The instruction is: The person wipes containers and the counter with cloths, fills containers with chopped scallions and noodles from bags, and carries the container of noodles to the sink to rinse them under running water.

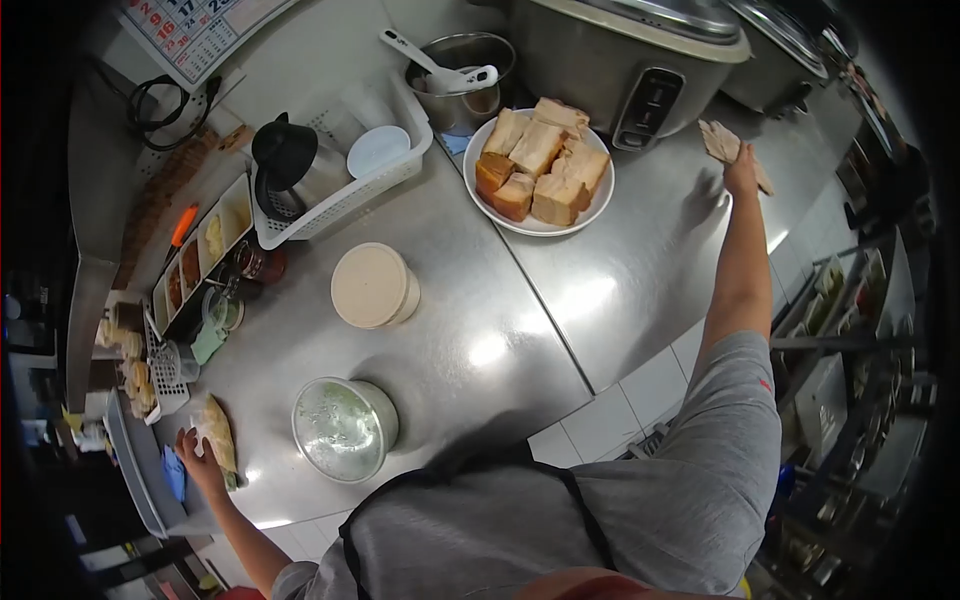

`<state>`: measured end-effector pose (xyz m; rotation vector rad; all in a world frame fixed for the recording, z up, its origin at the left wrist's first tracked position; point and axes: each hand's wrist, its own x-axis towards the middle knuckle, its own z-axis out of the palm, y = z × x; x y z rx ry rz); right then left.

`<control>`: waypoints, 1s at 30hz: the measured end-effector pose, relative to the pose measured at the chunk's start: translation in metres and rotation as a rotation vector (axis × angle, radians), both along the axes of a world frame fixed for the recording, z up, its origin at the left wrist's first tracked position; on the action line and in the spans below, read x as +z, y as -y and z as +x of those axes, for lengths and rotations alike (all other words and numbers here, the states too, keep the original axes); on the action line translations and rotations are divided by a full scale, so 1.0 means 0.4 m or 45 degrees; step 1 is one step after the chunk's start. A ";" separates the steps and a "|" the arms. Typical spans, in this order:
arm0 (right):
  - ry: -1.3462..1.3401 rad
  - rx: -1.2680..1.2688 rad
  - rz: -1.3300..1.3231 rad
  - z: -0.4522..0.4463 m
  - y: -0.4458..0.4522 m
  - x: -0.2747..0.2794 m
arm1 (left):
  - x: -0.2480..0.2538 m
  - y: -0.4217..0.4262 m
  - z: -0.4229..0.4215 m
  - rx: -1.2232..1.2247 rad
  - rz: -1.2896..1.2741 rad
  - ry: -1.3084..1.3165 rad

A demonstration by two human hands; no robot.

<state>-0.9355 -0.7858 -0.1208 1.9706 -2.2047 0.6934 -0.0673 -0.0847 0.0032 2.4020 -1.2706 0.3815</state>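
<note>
At the upper right, my right hand (742, 173) is closed on a pale, crumpled cloth (719, 142), with the arm stretched out over the steel counter. My left hand (200, 458) is at the lower left, its fingers apart, beside a clear plastic bag (216, 432) with yellowish contents. Whether the fingers touch the bag I cannot tell. A blue cloth (174, 474) lies just left of that hand. Right of the bag stands a round metal container (344, 429) with a clear, fogged cover.
A lidded tub (374, 286) stands mid-counter (450, 300). Behind are a white plate (548, 231) of browned blocks, a metal pot (462, 110) with ladles, a large cooker (610, 60) and a white basket (345, 204). Condiment trays (203, 250) line the left.
</note>
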 end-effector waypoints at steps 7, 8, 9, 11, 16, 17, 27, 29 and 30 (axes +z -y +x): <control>-0.114 -0.384 0.561 0.045 -0.030 0.057 | -0.038 -0.159 -0.046 0.252 -0.051 -0.008; -0.247 -0.435 0.657 0.042 -0.037 0.055 | -0.037 -0.163 -0.049 0.259 -0.046 -0.006; -0.250 -0.434 0.658 0.050 -0.058 0.062 | -0.039 -0.156 -0.048 0.271 -0.049 -0.067; -0.487 -0.338 0.480 0.075 -0.143 0.073 | -0.038 -0.116 -0.056 0.275 -0.118 -0.155; -0.280 0.323 0.246 0.220 -0.435 0.064 | 0.018 0.013 -0.137 0.010 -0.093 -0.095; -0.011 0.425 0.414 0.260 -0.528 0.066 | 0.026 0.022 -0.153 0.006 -0.134 -0.233; -0.010 1.701 0.563 1.045 -1.536 0.180 | 0.086 -0.323 -0.022 0.027 -0.490 -0.407; -0.009 1.761 0.532 1.164 -1.650 0.128 | 0.082 -0.424 0.004 0.041 -0.538 -0.430; 0.102 1.719 0.741 1.215 -1.691 0.085 | 0.082 -0.474 0.014 0.050 -0.576 -0.446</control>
